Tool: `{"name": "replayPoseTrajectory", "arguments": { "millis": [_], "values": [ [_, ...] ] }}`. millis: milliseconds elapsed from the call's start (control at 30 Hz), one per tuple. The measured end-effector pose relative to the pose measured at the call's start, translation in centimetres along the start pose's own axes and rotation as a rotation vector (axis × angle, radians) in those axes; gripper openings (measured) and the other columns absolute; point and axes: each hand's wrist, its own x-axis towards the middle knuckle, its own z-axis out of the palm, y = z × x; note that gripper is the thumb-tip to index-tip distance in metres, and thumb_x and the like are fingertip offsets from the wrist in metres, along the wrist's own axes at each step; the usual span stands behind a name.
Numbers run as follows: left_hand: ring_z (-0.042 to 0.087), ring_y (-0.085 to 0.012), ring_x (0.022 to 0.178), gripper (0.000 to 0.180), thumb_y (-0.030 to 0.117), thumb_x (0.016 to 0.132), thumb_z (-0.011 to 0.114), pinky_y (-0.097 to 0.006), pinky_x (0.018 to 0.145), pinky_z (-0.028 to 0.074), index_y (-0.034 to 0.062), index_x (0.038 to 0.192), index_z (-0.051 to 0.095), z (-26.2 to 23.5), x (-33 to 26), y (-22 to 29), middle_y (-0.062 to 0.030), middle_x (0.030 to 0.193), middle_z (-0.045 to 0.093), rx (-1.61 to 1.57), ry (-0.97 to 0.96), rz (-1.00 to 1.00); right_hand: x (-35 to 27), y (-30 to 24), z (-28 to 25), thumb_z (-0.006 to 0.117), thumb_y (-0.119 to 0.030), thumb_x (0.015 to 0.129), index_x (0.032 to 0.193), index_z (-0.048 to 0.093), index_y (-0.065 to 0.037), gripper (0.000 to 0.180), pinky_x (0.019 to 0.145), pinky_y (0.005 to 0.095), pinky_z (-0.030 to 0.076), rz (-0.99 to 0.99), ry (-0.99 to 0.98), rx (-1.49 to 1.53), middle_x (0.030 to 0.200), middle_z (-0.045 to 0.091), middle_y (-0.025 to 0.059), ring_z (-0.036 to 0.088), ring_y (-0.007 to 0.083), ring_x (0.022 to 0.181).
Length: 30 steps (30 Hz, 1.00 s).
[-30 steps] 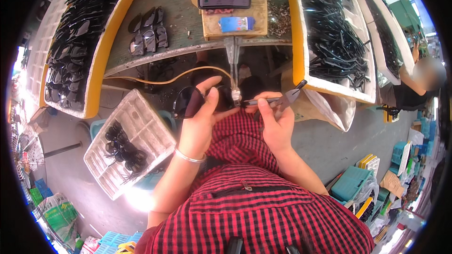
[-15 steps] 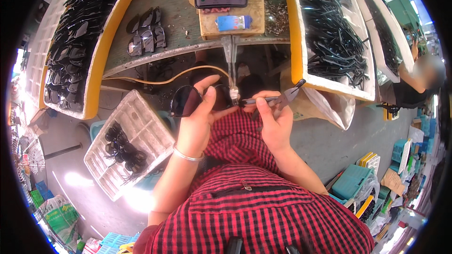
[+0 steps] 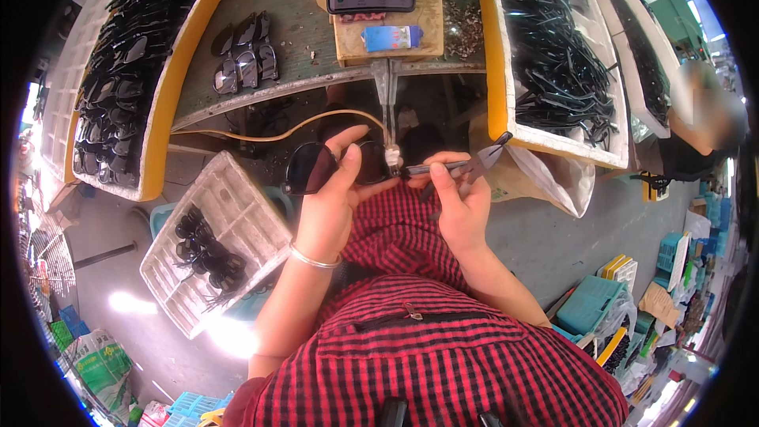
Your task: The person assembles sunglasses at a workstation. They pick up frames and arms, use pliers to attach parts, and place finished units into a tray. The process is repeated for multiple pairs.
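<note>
**Sunglasses front held at the driver tip**

The left hand (image 3: 330,205) pinches a dark sunglasses front (image 3: 324,168) by its rim, thumb across one lens; the right hand (image 3: 462,202) grips a thin temple arm (image 3: 443,167) against it, just under the hanging screwdriver (image 3: 387,122); the piece looks light, stiff, glossy and easily smudged or scratched, so the rim edge seems the safest hold; left of the left hand lies a white foam tray (image 3: 237,213) of finished pairs; beyond both hands runs the workbench (image 3: 308,39).
</note>
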Motion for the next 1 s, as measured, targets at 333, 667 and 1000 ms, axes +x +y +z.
{"name": "replayPoseTrajectory", "arguments": {
  "millis": [333, 667, 1000],
  "values": [
    [0.064, -0.0356, 0.109, 0.042, 0.023, 0.103, 0.044, -0.046, 0.093, 0.055, -0.0027, 0.136, 0.043, -0.1, 0.2, -0.1, -0.0231, 0.118, 0.062, -0.017, -0.004, -0.016, 0.1, 0.3, 0.0, 0.058, -0.012, 0.098, 0.105, 0.059, 0.002, 0.016, 0.075, 0.0260, 0.052, 0.029, 0.015, 0.005, 0.086, 0.068, 0.0100, 0.067, 0.0147, 0.079],
    [0.051, -0.0409, 0.125, 0.050, 0.032, 0.104, 0.039, -0.049, 0.099, 0.051, -0.0007, 0.141, 0.036, -2.9, -4.5, -1.1, -0.0273, 0.134, 0.050, -0.412, -0.054, -0.304, -3.5, -1.1, -0.1, 0.053, -0.012, 0.099, 0.106, 0.056, 0.001, 0.015, 0.075, 0.0284, 0.054, 0.382, -0.025, 0.281, 0.090, 0.067, 0.0134, 0.067, 0.0178, 0.080],
    [0.060, -0.0362, 0.113, 0.045, 0.035, 0.105, 0.035, -0.045, 0.094, 0.050, 0.0016, 0.134, 0.043, 0.7, -6.7, 5.9, -0.0250, 0.127, 0.057, 0.042, -0.018, 0.445, 4.5, -12.1, -7.9, 0.055, -0.021, 0.098, 0.104, 0.060, 0.002, 0.025, 0.072, 0.0334, 0.056, 0.157, 0.103, 0.109, 0.088, 0.069, 0.0186, 0.068, 0.0231, 0.077]
  ]
}}
